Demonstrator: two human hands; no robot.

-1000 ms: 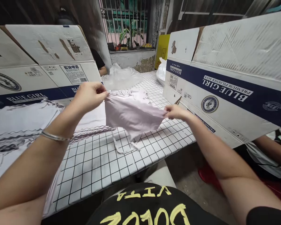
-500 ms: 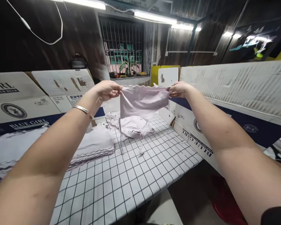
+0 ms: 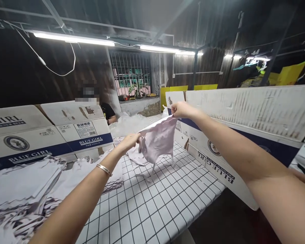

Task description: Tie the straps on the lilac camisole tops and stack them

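The held garment [image 3: 159, 139] covers part of the loose pale cloth [image 3: 136, 158] lying behind it, so that cloth's outline is hard to make out. Blur softens the garment's lower edge, and whether the thin ties beneath it touch the tabletop [image 3: 142, 210] cannot be told. The near part of the tabletop is cut off by the frame, as are the piled garments [image 3: 22, 184] at its left. A co-worker's arm [image 3: 113, 119] shows only partly past the left carton [image 3: 73, 134].

The person's left arm, with a bracelet [image 3: 104, 169] at the wrist, reaches forward and inward; the left hand [image 3: 132, 141] pinches the garment's left end, its fingertips partly hidden. The right arm stretches in from the right, and the right hand [image 3: 181, 110], held higher, grips the upper right corner between closed fingers.

The garment hangs above the tabletop, between its far edge and its middle, near the right carton [image 3: 244, 115]. Its top edge, stretched between the hands, slants upward to the right, and the ties point down.
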